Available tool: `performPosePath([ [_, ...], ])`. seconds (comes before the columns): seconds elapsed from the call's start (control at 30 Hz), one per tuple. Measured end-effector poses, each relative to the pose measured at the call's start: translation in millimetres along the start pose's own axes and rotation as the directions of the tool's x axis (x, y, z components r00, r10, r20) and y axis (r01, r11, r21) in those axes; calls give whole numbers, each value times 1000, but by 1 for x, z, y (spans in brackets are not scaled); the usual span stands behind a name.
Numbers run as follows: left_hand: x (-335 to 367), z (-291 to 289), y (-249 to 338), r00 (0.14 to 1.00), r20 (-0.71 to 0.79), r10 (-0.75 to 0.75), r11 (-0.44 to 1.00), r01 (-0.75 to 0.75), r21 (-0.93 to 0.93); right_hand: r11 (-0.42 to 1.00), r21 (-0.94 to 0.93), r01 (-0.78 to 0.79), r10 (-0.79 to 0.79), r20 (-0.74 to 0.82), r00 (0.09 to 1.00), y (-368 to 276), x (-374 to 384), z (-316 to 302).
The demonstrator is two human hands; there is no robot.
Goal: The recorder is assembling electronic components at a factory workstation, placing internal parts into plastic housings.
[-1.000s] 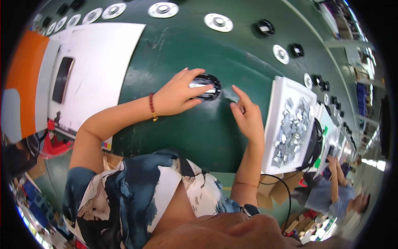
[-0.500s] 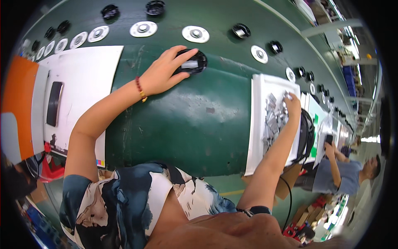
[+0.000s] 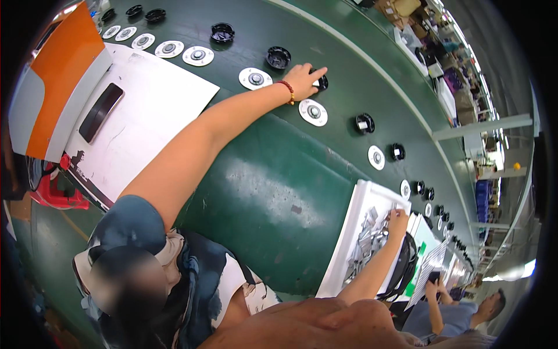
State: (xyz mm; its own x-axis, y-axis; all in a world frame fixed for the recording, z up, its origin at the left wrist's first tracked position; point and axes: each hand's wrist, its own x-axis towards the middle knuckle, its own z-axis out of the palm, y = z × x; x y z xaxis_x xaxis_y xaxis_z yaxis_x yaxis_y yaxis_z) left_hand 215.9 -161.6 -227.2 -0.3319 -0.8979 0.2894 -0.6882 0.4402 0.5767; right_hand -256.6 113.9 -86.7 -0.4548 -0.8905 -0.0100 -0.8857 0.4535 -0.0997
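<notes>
My left hand reaches far over the green surface, its fingers around a black round cup-shaped part that has a light rectangular piece in it. Just nearer than that part lies a white oval plate with a round metal centre. Another black cup and another white plate are to its left. At the right, my right hand is in a white tray of loose silver metal pieces. Its fingers pinch a small silver piece at the tray's far end.
Black cups and white plates line the far green belt. On the left, a dark phone-like slab lies on a white board beside an orange-and-white machine. Black cable lies right of the tray. Another person sits at far right.
My left hand has carried the black cup from the near green mat out to the far row of parts. My right hand stays in the tray. The whole view has shifted.
</notes>
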Motion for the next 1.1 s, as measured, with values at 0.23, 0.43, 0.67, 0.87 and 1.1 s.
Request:
performPosePath([
  [0.23, 4, -33, -19, 970, -241, 5, 968, 55, 243, 961, 260, -93, 72, 92, 993, 0, -7, -9],
  [0.43, 10, -80, -67, 782, 63, -620, 774, 597, 208, 993, -47, 105, -110, -125, 986, -5, -11, -11],
  [0.67, -3, -80, -77, 894, 40, -446, 887, 435, 154, 878, 417, 236, -254, -11, 967, -193, -99, -23],
  [0.87, -87, -143, -8, 955, 189, 228, 970, -206, -129, 814, 498, 300, -455, 225, 862, -254, -168, 30],
  [1.1, -192, -150, 56, 781, 482, 398, 917, -333, -219, 830, 484, 278, -438, 256, 862, -257, -166, 32],
])
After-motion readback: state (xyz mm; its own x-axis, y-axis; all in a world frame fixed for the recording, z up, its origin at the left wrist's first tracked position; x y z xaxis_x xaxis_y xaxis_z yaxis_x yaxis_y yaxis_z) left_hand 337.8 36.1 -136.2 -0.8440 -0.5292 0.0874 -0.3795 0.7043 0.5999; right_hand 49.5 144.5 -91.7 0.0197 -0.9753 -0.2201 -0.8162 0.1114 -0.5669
